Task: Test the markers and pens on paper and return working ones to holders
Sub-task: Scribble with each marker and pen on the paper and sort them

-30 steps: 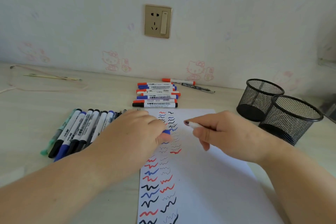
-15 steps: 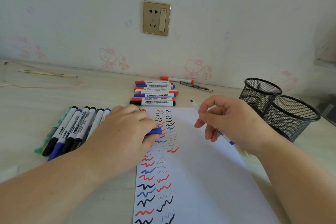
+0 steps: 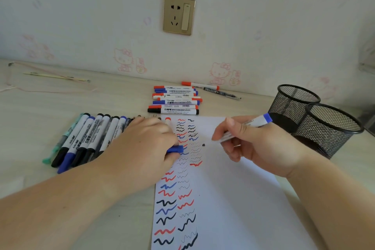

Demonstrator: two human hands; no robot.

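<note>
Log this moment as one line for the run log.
right hand: holds uncapped blue marker, tip near paper | left hand: pinches blue cap | holders: no pens visible

Left hand [image 3: 146, 146] palm down, fingers curled, pinching; right hand [image 3: 261, 144] raised, fingers gripping, both forearms extended

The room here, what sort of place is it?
Probably a desk at home, perhaps in a child's room: cartoon cat wallpaper, a wall socket, and mesh pen holders beside scribbled test paper.
</note>
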